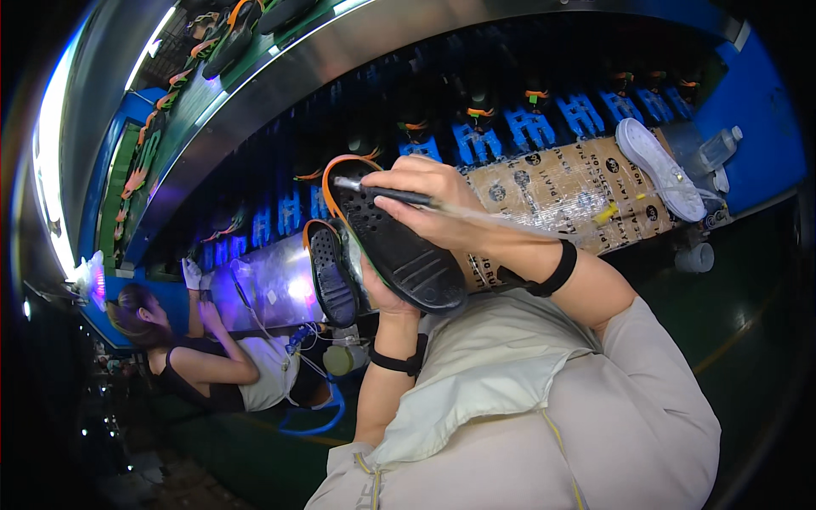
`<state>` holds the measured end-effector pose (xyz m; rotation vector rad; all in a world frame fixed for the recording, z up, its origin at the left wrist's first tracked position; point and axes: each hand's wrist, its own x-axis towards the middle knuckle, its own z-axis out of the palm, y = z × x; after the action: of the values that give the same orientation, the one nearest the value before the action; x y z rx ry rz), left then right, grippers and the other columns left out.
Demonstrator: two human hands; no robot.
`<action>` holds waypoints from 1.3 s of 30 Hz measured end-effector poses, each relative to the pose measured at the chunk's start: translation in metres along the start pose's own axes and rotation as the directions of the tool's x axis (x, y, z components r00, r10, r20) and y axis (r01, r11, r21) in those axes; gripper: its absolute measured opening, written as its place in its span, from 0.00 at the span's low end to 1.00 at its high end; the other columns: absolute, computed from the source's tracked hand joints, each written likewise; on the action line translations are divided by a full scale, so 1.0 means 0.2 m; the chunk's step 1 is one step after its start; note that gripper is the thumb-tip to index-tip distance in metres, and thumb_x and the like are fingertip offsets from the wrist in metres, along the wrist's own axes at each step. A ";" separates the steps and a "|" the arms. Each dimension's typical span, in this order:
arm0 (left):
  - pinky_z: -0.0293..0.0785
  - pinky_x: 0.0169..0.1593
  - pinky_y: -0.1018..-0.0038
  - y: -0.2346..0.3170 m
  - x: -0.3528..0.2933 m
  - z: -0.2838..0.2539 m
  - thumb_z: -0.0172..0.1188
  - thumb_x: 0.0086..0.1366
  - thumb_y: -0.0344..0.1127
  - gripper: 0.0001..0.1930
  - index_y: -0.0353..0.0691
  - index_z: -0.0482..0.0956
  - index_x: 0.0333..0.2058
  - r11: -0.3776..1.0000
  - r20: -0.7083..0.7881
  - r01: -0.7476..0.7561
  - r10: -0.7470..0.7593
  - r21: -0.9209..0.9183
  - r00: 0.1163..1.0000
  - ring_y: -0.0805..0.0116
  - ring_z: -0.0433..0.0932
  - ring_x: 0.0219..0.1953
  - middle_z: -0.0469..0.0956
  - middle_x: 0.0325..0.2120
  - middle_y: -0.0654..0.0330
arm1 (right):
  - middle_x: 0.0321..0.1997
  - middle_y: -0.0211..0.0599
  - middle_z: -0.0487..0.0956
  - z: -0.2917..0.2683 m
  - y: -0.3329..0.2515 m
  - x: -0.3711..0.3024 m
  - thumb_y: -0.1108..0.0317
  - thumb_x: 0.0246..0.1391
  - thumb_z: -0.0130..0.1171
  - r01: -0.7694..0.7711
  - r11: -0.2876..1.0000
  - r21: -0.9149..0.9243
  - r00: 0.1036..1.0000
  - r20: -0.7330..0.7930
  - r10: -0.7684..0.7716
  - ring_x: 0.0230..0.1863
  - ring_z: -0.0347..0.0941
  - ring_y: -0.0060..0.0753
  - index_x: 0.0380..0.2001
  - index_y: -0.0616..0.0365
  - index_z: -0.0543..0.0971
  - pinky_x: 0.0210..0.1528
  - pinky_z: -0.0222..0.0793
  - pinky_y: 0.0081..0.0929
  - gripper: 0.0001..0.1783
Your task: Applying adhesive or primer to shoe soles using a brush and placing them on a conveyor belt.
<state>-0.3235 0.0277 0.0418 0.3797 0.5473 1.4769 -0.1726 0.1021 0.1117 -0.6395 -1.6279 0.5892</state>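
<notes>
My left hand (382, 291) is closed around a black shoe sole (395, 246) with an orange rim, gripping it from below and behind. The sole's holed inner face is turned up toward me. In my right hand (431, 200) is a black-handled brush (395, 195), its pale tip touching the sole near the orange end. A thin clear tube runs back from the handle along my right forearm. Just left of the held sole, a second black sole (330, 274) with an orange rim leans at the bench edge.
A bench covered in printed brown tape (544, 187) lies ahead. On its right are a white shoe (659, 168) and a clear plastic bottle (721, 149). Blue holders (531, 127) with shoe parts line the back. A co-worker (208, 361) works at the left.
</notes>
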 end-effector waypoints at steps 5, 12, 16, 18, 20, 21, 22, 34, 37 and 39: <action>0.69 0.70 0.55 0.00 -0.01 0.01 0.41 0.77 0.61 0.34 0.42 0.68 0.69 0.997 0.191 -0.070 0.072 -0.019 0.979 0.53 0.74 0.65 0.72 0.65 0.50 | 0.37 0.34 0.82 0.01 -0.03 -0.01 0.66 0.54 0.70 0.121 0.978 0.167 0.867 0.462 -0.186 0.44 0.78 0.41 0.45 0.51 0.86 0.47 0.70 0.39 0.14; 0.61 0.75 0.51 0.06 0.04 -0.18 0.42 0.72 0.69 0.41 0.45 0.63 0.72 0.991 0.245 -0.105 0.081 0.087 0.966 0.53 0.62 0.73 0.67 0.68 0.50 | 0.35 0.34 0.81 0.00 -0.12 0.00 0.68 0.55 0.70 0.300 0.953 0.025 0.761 0.597 -0.255 0.40 0.76 0.40 0.45 0.53 0.86 0.47 0.68 0.37 0.14; 0.60 0.75 0.51 0.14 0.08 -0.10 0.42 0.70 0.72 0.46 0.41 0.60 0.73 0.978 0.319 -0.156 0.104 0.142 0.942 0.52 0.63 0.72 0.66 0.69 0.50 | 0.36 0.32 0.82 -0.03 -0.17 -0.01 0.68 0.56 0.69 0.001 0.988 0.151 0.904 0.423 -0.066 0.42 0.76 0.38 0.47 0.51 0.86 0.51 0.66 0.40 0.14; 0.63 0.73 0.51 0.15 0.13 -0.10 0.44 0.72 0.69 0.43 0.38 0.62 0.72 0.992 0.331 -0.067 0.099 -0.104 0.938 0.53 0.68 0.68 0.68 0.68 0.50 | 0.36 0.31 0.82 -0.02 -0.16 -0.03 0.68 0.56 0.69 0.134 0.987 -0.084 0.938 0.331 -0.099 0.42 0.76 0.38 0.47 0.50 0.87 0.51 0.67 0.40 0.15; 0.66 0.72 0.51 0.16 0.19 -0.05 0.50 0.73 0.64 0.40 0.37 0.63 0.70 0.964 0.436 -0.082 0.190 -0.255 0.880 0.53 0.71 0.64 0.69 0.65 0.50 | 0.35 0.32 0.81 0.01 -0.17 -0.05 0.67 0.54 0.71 0.366 0.926 0.090 0.723 0.599 -0.344 0.41 0.76 0.38 0.47 0.51 0.86 0.49 0.67 0.38 0.15; 0.69 0.69 0.50 0.18 0.13 0.01 0.56 0.73 0.59 0.37 0.37 0.64 0.69 0.943 0.361 -0.037 0.163 -0.331 0.918 0.52 0.72 0.62 0.70 0.63 0.48 | 0.34 0.31 0.80 -0.02 -0.21 -0.05 0.67 0.54 0.71 0.220 0.956 0.195 0.692 0.659 -0.294 0.41 0.76 0.38 0.47 0.51 0.86 0.48 0.67 0.39 0.16; 0.69 0.69 0.50 0.21 0.14 -0.01 0.56 0.73 0.59 0.37 0.37 0.64 0.69 0.944 0.357 -0.040 0.163 -0.328 0.920 0.52 0.72 0.62 0.70 0.63 0.48 | 0.34 0.31 0.80 -0.04 -0.23 -0.04 0.67 0.54 0.71 0.217 0.956 0.199 0.693 0.658 -0.294 0.41 0.76 0.38 0.47 0.51 0.86 0.48 0.67 0.39 0.16; 0.67 0.67 0.38 0.45 0.20 0.10 0.58 0.74 0.50 0.32 0.39 0.63 0.69 0.982 0.599 -0.085 0.172 -0.171 0.782 0.57 0.66 0.67 0.64 0.65 0.51 | 0.39 0.35 0.84 -0.14 -0.28 -0.01 0.65 0.57 0.69 0.084 0.995 0.049 0.800 0.592 -0.097 0.45 0.78 0.41 0.41 0.52 0.87 0.49 0.69 0.40 0.10; 0.65 0.70 0.37 0.48 0.22 0.12 0.59 0.73 0.54 0.35 0.39 0.63 0.70 0.994 0.626 -0.018 0.082 -0.108 0.775 0.54 0.64 0.67 0.64 0.66 0.50 | 0.35 0.35 0.82 -0.18 -0.32 -0.01 0.67 0.57 0.68 0.152 0.959 0.241 0.563 0.776 -0.284 0.43 0.79 0.42 0.43 0.52 0.87 0.47 0.69 0.42 0.11; 0.67 0.68 0.36 0.50 0.23 0.12 0.56 0.72 0.59 0.40 0.35 0.59 0.71 0.993 0.651 -0.038 0.100 -0.108 0.752 0.49 0.66 0.68 0.64 0.66 0.46 | 0.35 0.34 0.82 -0.18 -0.32 -0.01 0.66 0.58 0.68 0.021 0.963 0.269 0.668 0.713 -0.214 0.45 0.78 0.40 0.44 0.52 0.87 0.48 0.68 0.42 0.11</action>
<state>-0.3922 0.0823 0.1114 0.8169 -0.1057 1.3166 -0.1423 0.0554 0.1602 -0.0788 -2.2862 1.0199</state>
